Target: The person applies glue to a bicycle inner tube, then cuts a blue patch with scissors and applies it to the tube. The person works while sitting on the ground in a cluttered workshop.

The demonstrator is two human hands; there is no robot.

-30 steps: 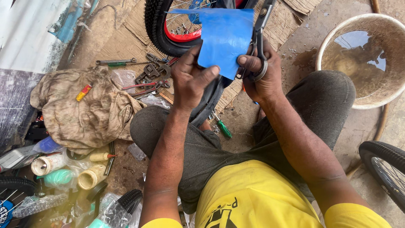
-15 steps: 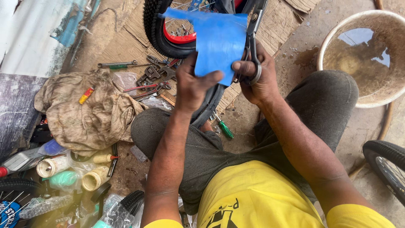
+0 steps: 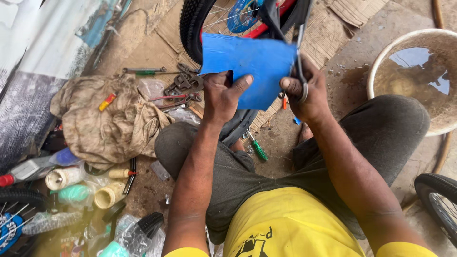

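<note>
One blue sheet (image 3: 250,66), pinched in left hand (image 3: 221,97) grip; one pair of scissors (image 3: 300,62), clamped in right hand (image 3: 307,95) grip.

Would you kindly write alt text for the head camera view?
A seated person's left hand holds a blue sheet while the right hand cuts it with scissors. A bicycle wheel, scattered tools and a water basin surround them.

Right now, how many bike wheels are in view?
3: one wheel at top behind the blue sheet, one tyre at the right edge, one wheel bottom left. More may be hidden.
</note>
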